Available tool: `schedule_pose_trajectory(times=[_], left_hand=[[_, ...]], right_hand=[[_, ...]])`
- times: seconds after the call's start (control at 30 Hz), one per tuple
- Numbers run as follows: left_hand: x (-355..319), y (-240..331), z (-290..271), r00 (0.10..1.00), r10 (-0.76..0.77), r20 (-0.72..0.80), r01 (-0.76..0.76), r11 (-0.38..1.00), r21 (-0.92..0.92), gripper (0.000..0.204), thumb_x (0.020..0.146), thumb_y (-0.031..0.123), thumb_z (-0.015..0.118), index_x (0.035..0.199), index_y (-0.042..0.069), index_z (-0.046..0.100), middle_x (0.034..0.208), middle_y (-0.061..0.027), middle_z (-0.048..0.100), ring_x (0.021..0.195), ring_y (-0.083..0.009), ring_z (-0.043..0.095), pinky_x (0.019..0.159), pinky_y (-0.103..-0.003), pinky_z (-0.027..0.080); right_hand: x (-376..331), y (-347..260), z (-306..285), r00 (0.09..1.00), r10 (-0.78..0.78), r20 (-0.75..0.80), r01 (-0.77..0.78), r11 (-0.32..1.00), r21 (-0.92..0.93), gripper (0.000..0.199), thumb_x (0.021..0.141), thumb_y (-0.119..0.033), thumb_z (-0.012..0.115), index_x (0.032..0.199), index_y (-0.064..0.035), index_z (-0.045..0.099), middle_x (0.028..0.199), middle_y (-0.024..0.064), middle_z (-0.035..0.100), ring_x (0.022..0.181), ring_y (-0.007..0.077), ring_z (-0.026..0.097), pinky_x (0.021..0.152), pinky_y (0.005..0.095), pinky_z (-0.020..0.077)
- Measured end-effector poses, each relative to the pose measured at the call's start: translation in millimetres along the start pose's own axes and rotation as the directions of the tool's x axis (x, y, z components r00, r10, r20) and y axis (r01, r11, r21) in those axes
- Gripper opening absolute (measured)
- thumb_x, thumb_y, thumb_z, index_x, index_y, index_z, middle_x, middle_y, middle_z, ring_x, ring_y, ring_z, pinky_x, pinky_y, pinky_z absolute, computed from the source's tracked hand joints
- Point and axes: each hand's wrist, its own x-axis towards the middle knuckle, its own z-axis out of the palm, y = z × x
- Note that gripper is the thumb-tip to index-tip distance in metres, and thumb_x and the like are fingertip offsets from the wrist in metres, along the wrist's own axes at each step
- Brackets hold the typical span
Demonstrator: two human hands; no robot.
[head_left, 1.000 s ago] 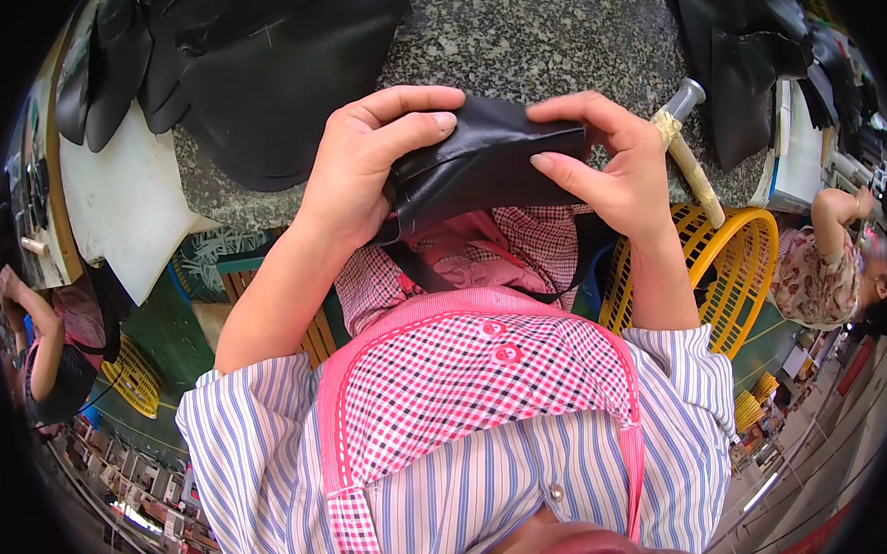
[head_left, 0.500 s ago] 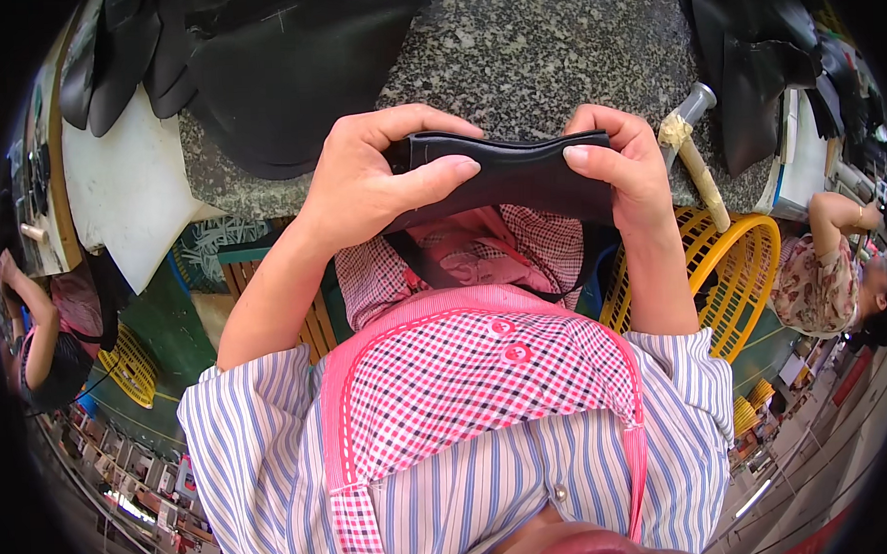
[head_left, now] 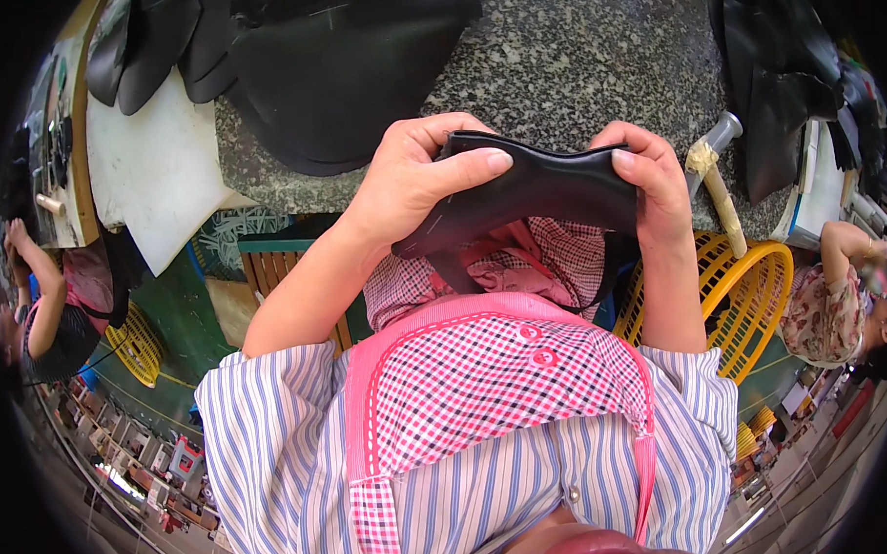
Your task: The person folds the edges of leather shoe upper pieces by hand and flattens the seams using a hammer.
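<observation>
Closest to the camera is the person's chest, in a blue striped shirt [head_left: 274, 459] under a pink checked apron [head_left: 496, 383] with 2 pink buttons; from there the 2 bare forearms go up to the hands. The left hand [head_left: 416, 180] grasps the left end of a black folded leather piece [head_left: 538, 191], the thumb lying flat along its front and the fingers curled over its top edge; the right hand [head_left: 655, 177] grasps the right end, the thumb pressed on the top corner. The piece is held between both hands, in the air over the lap, just in front of the edge of the speckled stone table [head_left: 592, 57]. To the right, beside the right forearm, stands a yellow plastic basket [head_left: 757, 295]; a tool with a wooden handle [head_left: 719, 194] leans at the table edge. Farther, on the table, lie large black leather sheets [head_left: 349, 75] and a white board [head_left: 147, 170]; more black pieces [head_left: 779, 80] are piled at the far right. At each side, another person sits.
</observation>
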Motion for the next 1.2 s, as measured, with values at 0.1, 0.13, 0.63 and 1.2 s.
schedule_pose_trajectory(times=[0.1,0.13,0.63,1.2], left_hand=[[-3.0,1.8,0.9,0.999,-0.046,-0.013,0.045,0.997,-0.059,0.01,0.08,0.011,0.065,0.085,0.002,0.063,0.074,0.0004,0.061,0.066,-0.0044,0.054,0.061,-0.019,0.045],[-2.6,-0.3,-2.1,0.998,-0.062,-0.022,0.06,0.993,-0.101,0.01,0.081,0.01,0.065,0.086,0.002,0.063,0.074,-0.0004,0.062,0.065,-0.0047,0.055,0.06,-0.019,0.045],[-4.1,-4.9,-5.1,0.995,-0.055,-0.08,0.042,0.988,-0.149,0.014,0.083,0.013,0.062,0.093,0.002,0.061,0.076,-0.0019,0.062,0.065,-0.0061,0.058,0.061,-0.019,0.048],[3.4,6.5,-3.1,0.901,0.426,0.082,-0.382,0.687,0.618,0.017,0.072,0.015,0.071,0.082,0.001,0.067,0.074,-0.0052,0.063,0.07,-0.0137,0.058,0.063,-0.026,0.045]], right_hand=[[-0.2,0.9,5.3,0.999,-0.045,-0.01,0.045,0.999,0.028,0.012,0.078,-0.009,0.062,0.086,-0.0004,0.06,0.082,0.0038,0.063,0.073,0.008,0.056,0.07,0.0208,0.0444],[0.4,2.0,7.9,0.997,-0.069,-0.021,0.069,0.997,0.028,0.011,0.078,-0.008,0.062,0.086,-0.0005,0.06,0.081,0.0036,0.063,0.073,0.008,0.056,0.07,0.0209,0.0446],[-1.0,1.2,20.4,0.981,-0.16,-0.109,0.157,0.987,-0.036,0.009,0.08,-0.004,0.061,0.088,0.0006,0.062,0.08,0.0018,0.062,0.074,0.0068,0.056,0.069,0.0199,0.0441],[0.0,7.8,14.0,0.964,-0.207,-0.164,0.175,0.966,-0.189,0.011,0.08,-0.003,0.059,0.09,-0.0001,0.062,0.079,-0.0018,0.059,0.07,0.003,0.051,0.065,0.0165,0.0401]])
